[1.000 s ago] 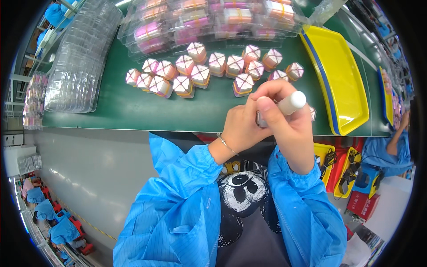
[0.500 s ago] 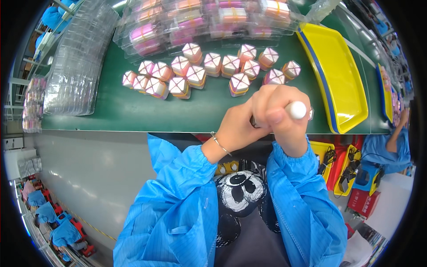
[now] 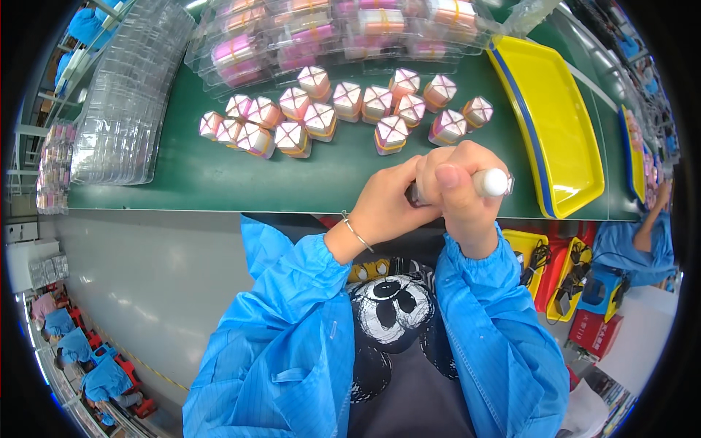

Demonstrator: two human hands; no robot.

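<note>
My right hand [image 3: 467,186] is closed round a stick-like thing with a white rounded end [image 3: 491,182]; the rest of it is hidden in the fist. Pressed against it on the left, my left hand [image 3: 391,197] is curled round something mostly covered, of which only a dark, shiny bit shows by the fingers. A small clear edge peeks out just right of the white end. Beyond the hands, several small banded bundles [image 3: 391,133] in pink, orange and white stand on the green table [image 3: 350,171], their white tops marked with crossing lines.
Clear plastic trays [image 3: 307,44] filled with similar bundles lie at the back. Tall nested clear trays [image 3: 128,102] stand at the left. Stacked yellow trays [image 3: 562,139] lie at the right. Below the table's right end are yellow bins with black cables [image 3: 569,281]. Co-workers sit farther off.
My right fist has tilted, and the white end has shifted slightly to the right and now sticks out more. The left hand stays against it. The bundles stand as before.
</note>
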